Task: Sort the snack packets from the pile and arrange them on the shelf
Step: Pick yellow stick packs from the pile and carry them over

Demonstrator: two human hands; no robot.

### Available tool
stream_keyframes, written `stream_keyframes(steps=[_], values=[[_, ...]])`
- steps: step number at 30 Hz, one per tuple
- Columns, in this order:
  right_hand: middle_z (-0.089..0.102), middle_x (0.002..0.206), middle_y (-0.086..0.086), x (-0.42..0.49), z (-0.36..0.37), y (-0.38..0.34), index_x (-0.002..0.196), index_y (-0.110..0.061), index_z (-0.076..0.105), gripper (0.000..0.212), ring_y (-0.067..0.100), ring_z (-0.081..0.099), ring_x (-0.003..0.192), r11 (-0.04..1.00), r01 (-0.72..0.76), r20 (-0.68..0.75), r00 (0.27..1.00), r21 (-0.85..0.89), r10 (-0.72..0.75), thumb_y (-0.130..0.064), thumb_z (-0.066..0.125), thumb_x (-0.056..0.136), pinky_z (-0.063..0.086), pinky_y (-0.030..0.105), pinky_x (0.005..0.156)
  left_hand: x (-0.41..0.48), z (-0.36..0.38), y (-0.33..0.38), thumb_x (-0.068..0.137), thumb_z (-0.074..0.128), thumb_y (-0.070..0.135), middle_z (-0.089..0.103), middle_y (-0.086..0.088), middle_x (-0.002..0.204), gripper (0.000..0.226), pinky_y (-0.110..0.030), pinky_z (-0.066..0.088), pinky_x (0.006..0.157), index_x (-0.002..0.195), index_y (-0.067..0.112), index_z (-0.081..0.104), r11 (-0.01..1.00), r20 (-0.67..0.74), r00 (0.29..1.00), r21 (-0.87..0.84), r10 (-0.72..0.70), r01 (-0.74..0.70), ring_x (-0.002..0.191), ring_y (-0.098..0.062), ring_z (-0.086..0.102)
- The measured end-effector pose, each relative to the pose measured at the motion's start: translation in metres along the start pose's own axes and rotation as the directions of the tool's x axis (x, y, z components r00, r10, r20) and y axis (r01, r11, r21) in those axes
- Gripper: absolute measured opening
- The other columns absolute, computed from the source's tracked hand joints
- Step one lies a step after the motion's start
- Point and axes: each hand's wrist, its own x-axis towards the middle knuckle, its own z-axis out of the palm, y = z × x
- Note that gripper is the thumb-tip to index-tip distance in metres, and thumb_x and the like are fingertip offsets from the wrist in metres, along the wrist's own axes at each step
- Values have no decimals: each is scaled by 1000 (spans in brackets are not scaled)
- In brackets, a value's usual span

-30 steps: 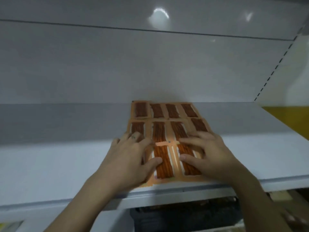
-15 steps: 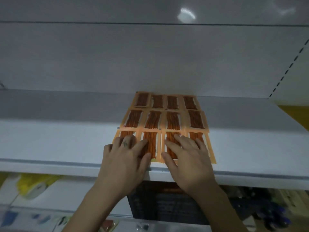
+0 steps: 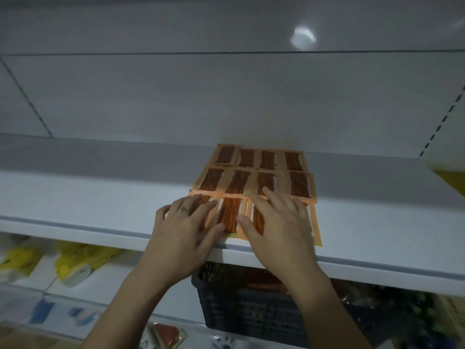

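Orange snack packets [image 3: 261, 172] with brown sticks showing through clear windows lie flat in three rows on the white shelf [image 3: 100, 205]. The rows reach from the back wall to the front lip. My left hand [image 3: 186, 230] lies palm down with fingers spread on the front row's left packets. My right hand [image 3: 276, 227] rests flat on the front row's right packets, fingertips touching the middle row. Neither hand grips a packet. One front packet [image 3: 229, 214] shows between the two hands.
A dark plastic crate [image 3: 251, 311] with more packets stands below the shelf front. Yellow-and-white packages [image 3: 78, 263] lie on a lower shelf at left. A red-orange packet [image 3: 166, 335] sits near the bottom edge. A perforated upright [image 3: 442, 122] bounds the shelf at right.
The view has shifted right and down, so the lower shelves and crate show more. Both hands stay flat on the front row and have slid slightly toward the front lip.
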Motion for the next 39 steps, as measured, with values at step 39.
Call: stream_keyframes(steps=[39], values=[[26, 160, -6, 24, 167, -612, 154, -27, 24, 86, 16, 21, 147, 579, 750, 198, 545, 318, -815, -68, 54, 86, 17, 40, 120, -334, -217, -460, 94, 44, 64, 44, 8, 148, 61, -40, 29, 110, 147, 36, 36, 579, -313, 553, 13, -772, 815, 139, -17, 32]])
